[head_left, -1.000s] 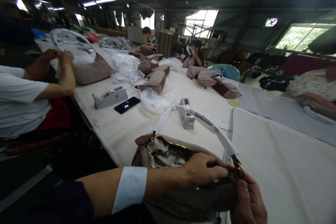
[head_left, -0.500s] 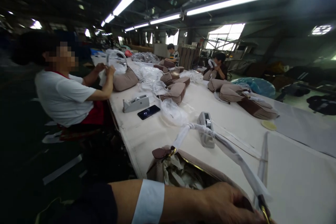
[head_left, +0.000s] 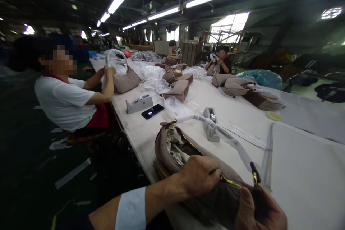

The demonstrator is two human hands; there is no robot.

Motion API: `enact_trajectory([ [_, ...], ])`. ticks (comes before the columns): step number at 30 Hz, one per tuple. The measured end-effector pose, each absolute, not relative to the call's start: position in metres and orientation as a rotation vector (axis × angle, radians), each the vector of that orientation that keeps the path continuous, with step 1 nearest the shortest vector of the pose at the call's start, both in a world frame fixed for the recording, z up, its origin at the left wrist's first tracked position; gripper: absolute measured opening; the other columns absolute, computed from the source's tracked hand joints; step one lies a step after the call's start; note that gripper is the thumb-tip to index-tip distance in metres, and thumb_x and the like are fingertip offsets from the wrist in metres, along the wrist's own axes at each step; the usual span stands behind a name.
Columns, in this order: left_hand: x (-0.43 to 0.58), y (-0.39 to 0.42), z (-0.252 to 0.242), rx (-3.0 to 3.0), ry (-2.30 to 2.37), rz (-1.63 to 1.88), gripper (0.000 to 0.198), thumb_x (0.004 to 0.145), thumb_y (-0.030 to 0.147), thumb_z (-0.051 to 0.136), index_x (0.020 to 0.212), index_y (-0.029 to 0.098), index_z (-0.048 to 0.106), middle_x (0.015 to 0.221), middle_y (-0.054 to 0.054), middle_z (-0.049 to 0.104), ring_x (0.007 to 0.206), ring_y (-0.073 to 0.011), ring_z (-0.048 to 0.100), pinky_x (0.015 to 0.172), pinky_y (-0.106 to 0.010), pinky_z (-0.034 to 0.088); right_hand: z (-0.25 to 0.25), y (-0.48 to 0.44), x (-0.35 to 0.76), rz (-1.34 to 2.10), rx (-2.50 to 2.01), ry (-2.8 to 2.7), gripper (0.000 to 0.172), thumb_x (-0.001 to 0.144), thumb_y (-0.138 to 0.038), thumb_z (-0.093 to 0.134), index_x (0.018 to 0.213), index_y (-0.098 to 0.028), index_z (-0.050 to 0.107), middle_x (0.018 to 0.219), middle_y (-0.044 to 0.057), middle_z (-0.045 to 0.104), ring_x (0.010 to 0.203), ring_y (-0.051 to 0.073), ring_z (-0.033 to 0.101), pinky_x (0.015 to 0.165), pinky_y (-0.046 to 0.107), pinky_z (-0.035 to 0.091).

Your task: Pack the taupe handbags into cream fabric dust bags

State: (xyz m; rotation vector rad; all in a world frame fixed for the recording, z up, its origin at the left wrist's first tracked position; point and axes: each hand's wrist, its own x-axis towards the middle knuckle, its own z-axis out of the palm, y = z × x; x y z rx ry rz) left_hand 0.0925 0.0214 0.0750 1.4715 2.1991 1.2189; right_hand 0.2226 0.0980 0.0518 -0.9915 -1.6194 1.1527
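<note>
From way back here I've got my left hand (head_left: 199, 176) pinched on the gold metal zip (head_left: 231, 182) of a taupe fabric handbag (head_left: 226, 198), just below it. My right hand (head_left: 261, 210) clasps the bag's end near the shiny gold metal ring (head_left: 255, 180), probably bracing it so that zip sits taut.

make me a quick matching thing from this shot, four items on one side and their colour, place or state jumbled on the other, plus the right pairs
Column one:
1 phone
2 strap
3 zip
4 right hand

Column two:
a gold-coloured and partly open
b holding the bag near a metal ring
c wrapped in white
d black, flat on the table

Right pairs: 1-d, 2-c, 3-a, 4-b
</note>
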Motion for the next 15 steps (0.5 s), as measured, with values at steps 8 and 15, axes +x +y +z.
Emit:
enact_trajectory([
  [8, 0.084, 0.024, 0.059, 0.776, 1.468, 1.372, 0.021, 0.071, 0.032, 0.058, 0.064, 0.015, 0.048, 0.056, 0.004, 0.05, 0.048, -0.0085, 0.046, 0.049, -0.02, 0.038, 0.021, 0.125, 0.233, 0.928, -0.644, -2.191, 0.047, 0.074, -0.057, 0.06, 0.105, -0.021, 0.064, 0.113, 0.006, 0.061, 0.105, 0.026, 0.057, 0.085, 0.032, 0.048],
  [15, 0.085, 0.016, 0.072, 1.649, 2.131, 1.067, 0.013, 0.077, 0.017, 0.05, 0.066, 0.014, 0.056, 0.069, -0.002, 0.059, 0.067, -0.0127, 0.054, 0.061, -0.021, 0.038, 0.017, 0.12, 0.239, 0.913, -0.663, -2.098, 0.034, 0.08, -0.053, 0.055, 0.086, -0.021, 0.064, 0.098, 0.006, 0.06, 0.083, 0.021, 0.058, 0.069, 0.027, 0.044],
])
